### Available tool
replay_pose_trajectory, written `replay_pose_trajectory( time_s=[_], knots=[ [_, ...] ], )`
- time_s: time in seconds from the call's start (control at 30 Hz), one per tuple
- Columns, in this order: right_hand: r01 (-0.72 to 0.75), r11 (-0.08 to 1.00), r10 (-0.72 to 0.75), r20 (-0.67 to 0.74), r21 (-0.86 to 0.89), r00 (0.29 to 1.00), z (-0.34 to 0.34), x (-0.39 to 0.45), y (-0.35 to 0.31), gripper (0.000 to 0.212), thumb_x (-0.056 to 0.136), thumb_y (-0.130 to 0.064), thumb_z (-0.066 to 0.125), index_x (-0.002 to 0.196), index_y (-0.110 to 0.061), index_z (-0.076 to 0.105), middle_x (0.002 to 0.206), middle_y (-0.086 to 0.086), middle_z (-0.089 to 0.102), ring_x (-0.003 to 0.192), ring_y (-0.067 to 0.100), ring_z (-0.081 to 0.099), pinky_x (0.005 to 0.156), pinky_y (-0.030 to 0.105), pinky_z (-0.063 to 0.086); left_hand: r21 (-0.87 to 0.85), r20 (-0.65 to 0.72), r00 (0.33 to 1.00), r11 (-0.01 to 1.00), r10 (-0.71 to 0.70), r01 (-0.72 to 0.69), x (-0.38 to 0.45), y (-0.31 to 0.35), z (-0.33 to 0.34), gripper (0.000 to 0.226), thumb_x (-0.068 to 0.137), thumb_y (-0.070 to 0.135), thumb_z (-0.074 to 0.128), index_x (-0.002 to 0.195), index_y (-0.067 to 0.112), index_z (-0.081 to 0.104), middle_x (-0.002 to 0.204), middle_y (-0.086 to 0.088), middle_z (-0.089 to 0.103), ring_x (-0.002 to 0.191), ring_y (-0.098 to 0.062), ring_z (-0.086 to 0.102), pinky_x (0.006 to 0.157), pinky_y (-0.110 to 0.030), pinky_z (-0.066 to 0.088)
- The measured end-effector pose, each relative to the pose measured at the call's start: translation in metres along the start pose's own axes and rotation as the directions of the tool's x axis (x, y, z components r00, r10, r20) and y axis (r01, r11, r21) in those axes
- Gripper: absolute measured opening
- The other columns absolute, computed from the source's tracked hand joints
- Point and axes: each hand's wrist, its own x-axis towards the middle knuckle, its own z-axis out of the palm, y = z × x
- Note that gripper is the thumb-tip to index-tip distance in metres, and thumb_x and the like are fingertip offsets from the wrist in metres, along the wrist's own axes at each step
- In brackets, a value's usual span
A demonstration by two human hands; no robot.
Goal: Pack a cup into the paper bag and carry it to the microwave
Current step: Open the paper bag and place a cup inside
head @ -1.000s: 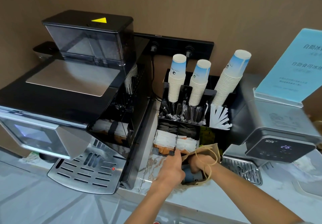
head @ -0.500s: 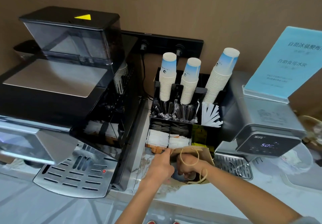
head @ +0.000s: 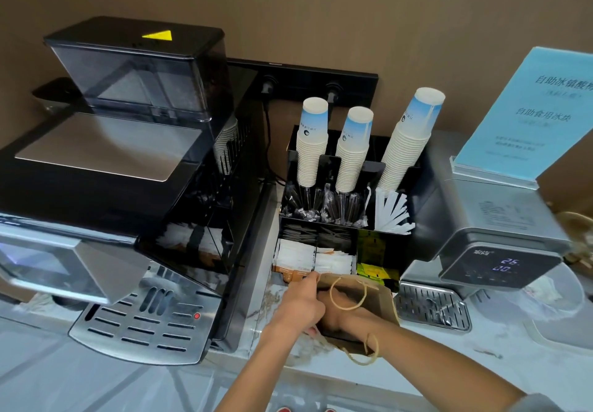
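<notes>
A brown paper bag (head: 383, 302) of thin kraft paper, with twisted cord handles, is stood on the pale marbled bench (head: 449, 363), near its front edge. The bag's mouth is held open by the left hand (head: 300, 307), whose fingers are closed on the left rim. The right hand (head: 340, 313) is pushed down inside the bag; whether it is open or closed around something cannot be told, and the cup is not seen in the dark inside.

Just behind the bag a black plastic organizer (head: 390, 244) is placed, with flat sachets in its front compartments, wrapped stirrers further back, and three tall stacks of ribbed paper cups (head: 407, 145), white with blue tops. To the left the bag is closely bordered by a glossy black coffee machine (head: 134, 193) with a slotted metal drip tray. To the right a grey water dispenser (head: 500, 238) with a steel grille is set. Free bench is left only near the front right.
</notes>
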Motion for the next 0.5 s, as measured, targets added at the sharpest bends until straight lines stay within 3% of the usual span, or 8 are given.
replay_pose_trajectory(
  time_s=[0.13, 0.23, 0.3, 0.37, 0.5],
  knots=[
    [0.006, 0.991, 0.008, 0.108, -0.132, 0.994, -0.026, -0.016, -0.002, 0.020, 0.087, -0.002, 0.054, 0.103, -0.003, 0.066, 0.100, 0.020, 0.072, 0.080, 0.028, 0.066, 0.076, 0.040, 0.059, 0.037, -0.028, 0.999, 0.999, 0.032, -0.031, 0.002, -0.001, -0.004, 0.060, 0.087, -0.004, 0.043, 0.140, 0.025, 0.046, 0.130, -0.009, 0.056, 0.091, -0.021, 0.047, 0.033, -0.014, 0.040],
    [0.028, 0.994, -0.016, 0.110, -0.104, 0.994, -0.053, -0.044, 0.000, 0.031, 0.089, 0.000, 0.052, 0.119, 0.000, 0.061, 0.098, 0.017, 0.071, 0.076, 0.026, 0.068, 0.060, 0.029, 0.055, 0.003, -0.015, 0.998, 0.998, 0.056, -0.056, 0.005, -0.004, -0.005, 0.058, 0.087, -0.005, 0.044, 0.136, 0.024, 0.051, 0.114, -0.005, 0.057, 0.078, -0.013, 0.049, 0.034, -0.012, 0.045],
    [0.079, 0.994, -0.085, 0.085, 0.071, 0.993, -0.072, -0.067, 0.012, 0.036, 0.094, 0.004, 0.047, 0.128, -0.003, 0.056, 0.115, 0.019, 0.070, 0.095, 0.026, 0.069, 0.069, 0.024, 0.055, -0.019, -0.009, 0.998, 0.998, 0.060, -0.060, 0.006, -0.005, -0.007, 0.054, 0.087, -0.004, 0.044, 0.132, 0.025, 0.054, 0.106, -0.001, 0.057, 0.076, -0.012, 0.054, 0.043, -0.018, 0.054],
    [0.125, 0.932, -0.154, 0.057, 0.341, 0.987, -0.087, -0.096, 0.028, 0.034, 0.099, 0.004, 0.041, 0.129, -0.005, 0.055, 0.123, 0.017, 0.069, 0.101, 0.019, 0.068, 0.079, 0.017, 0.055, -0.018, -0.013, 0.998, 0.998, 0.065, -0.065, 0.008, -0.005, -0.011, 0.050, 0.089, 0.002, 0.048, 0.133, 0.025, 0.053, 0.109, -0.002, 0.060, 0.089, -0.020, 0.062, 0.061, -0.028, 0.060],
    [0.216, 0.687, -0.149, -0.157, 0.694, 0.976, -0.087, -0.132, 0.061, 0.024, 0.105, -0.013, 0.046, 0.112, -0.007, 0.068, 0.105, 0.011, 0.078, 0.097, 0.019, 0.075, 0.089, 0.028, 0.059, -0.062, -0.026, 0.991, 0.989, 0.134, -0.135, 0.015, -0.006, -0.018, 0.035, 0.096, 0.028, 0.060, 0.130, 0.024, 0.056, 0.107, 0.004, 0.064, 0.093, -0.014, 0.061, 0.064, -0.020, 0.052]
  ],
)
